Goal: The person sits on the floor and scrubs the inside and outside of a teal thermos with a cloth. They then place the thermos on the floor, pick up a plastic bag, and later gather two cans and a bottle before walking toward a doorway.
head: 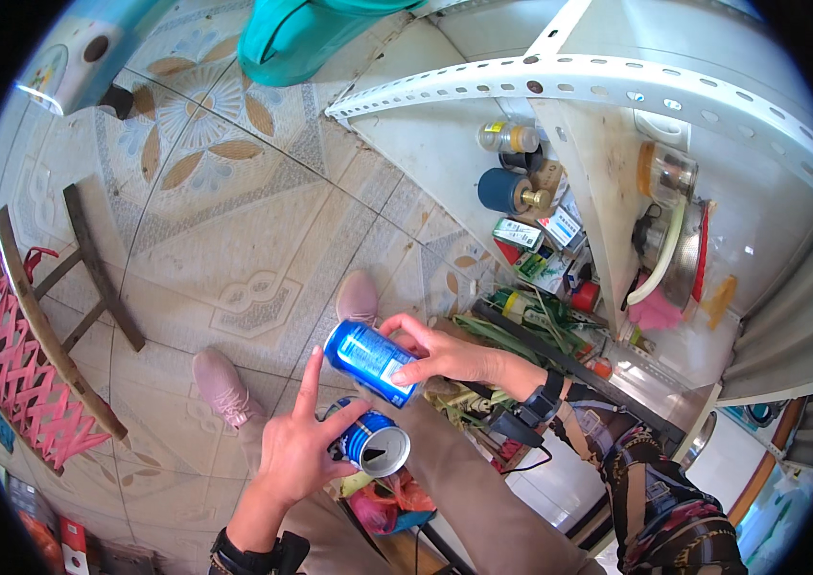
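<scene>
Two blue aluminium drink cans are in my hands, close together above my lap. My left hand (299, 445) grips the lower can (360, 440) between thumb and fingers, its index finger stretched out towards the other can. That lower can is tilted so its silver top shows, with a dark drinking hole in it. My right hand (435, 352) holds the upper can (370, 359) around its side, thumb on the printed wall. This can lies slanted, and its ends are mostly turned from view. Both cans bear writing.
At right stands a white metal-framed shelf (450, 90) with jars, boxes and a strainer (690, 251). Leafy greens (493, 334) lie by its foot. A chair with pink woven straps (40, 366) is at left, a teal boot (291, 43) at the top. Colourful plastic bags (385, 503) sit below my hands.
</scene>
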Tool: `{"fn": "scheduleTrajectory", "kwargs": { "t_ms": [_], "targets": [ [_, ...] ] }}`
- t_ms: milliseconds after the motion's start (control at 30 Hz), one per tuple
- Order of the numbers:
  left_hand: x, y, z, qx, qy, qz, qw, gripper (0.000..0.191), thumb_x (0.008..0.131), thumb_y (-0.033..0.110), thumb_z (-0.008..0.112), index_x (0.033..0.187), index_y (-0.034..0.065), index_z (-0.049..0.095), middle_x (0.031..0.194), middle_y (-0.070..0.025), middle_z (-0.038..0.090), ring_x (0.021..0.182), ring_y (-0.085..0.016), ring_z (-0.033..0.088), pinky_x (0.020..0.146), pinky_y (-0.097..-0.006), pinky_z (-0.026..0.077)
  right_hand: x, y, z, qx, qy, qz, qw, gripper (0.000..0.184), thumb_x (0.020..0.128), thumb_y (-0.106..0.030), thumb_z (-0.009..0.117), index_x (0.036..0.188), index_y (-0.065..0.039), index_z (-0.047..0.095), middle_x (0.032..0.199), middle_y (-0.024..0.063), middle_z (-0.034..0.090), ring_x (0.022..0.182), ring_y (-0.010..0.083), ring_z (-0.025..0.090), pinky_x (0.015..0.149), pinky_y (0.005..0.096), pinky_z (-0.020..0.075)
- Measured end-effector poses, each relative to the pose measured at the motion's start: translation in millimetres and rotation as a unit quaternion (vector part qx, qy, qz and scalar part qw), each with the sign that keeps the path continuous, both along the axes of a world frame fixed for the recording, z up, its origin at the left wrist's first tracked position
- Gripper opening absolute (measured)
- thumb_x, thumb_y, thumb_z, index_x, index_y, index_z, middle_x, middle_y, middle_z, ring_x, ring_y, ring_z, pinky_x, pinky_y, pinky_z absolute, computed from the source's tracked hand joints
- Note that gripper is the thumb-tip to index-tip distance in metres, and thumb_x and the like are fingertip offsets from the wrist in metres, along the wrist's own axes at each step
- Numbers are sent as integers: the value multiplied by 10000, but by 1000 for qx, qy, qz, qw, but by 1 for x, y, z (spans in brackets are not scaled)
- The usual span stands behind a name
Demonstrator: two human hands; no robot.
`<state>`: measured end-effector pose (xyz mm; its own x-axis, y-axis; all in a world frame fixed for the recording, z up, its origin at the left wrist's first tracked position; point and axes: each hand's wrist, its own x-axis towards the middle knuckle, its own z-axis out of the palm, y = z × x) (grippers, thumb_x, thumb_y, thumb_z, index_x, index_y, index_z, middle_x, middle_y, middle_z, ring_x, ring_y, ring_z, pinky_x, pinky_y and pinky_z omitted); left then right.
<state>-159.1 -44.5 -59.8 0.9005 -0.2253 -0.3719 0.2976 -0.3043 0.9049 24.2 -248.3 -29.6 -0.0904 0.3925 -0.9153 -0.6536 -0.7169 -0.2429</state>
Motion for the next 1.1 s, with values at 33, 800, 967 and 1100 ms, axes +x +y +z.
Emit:
{"fn": "scheduleTrajectory", "kwargs": {
  "t_ms": [33,800,967,1100],
  "targets": [
    [-3,3,0,8,2,-30,1000,794,398,276,912,1155,340,682,1568,-240,197,784,-280,695,667,-381,552,-2,2,-1,-5,18,26,999,666,842,-333,746,1331,-97,361,1218,109,548,1117,172,522,958,335,422],
    [3,-19,-39,-39,8,-47,998,772,380,283,899,1117,387,694,1544,-162,225,897,-305,676,767,-397,566,20,55,-50,-12,22,264,964,677,953,-681,363,1141,-80,612,860,-15,590,723,51,545,492,207,402],
    [11,-27,-47,-36,10,-5,999,818,285,284,898,1081,348,722,1536,-127,252,995,-292,660,813,-394,565,30,51,-52,-25,23,225,974,705,949,-715,288,1004,-95,619,731,-47,555,593,40,486,456,200,347],
    [12,-26,-46,-53,1,21,998,776,320,338,893,1079,333,731,1517,-164,274,1115,-321,613,861,-403,552,34,40,-54,-43,28,174,983,755,957,-713,233,950,-79,643,686,-25,566,541,55,473,467,208,357]
  ]
}}
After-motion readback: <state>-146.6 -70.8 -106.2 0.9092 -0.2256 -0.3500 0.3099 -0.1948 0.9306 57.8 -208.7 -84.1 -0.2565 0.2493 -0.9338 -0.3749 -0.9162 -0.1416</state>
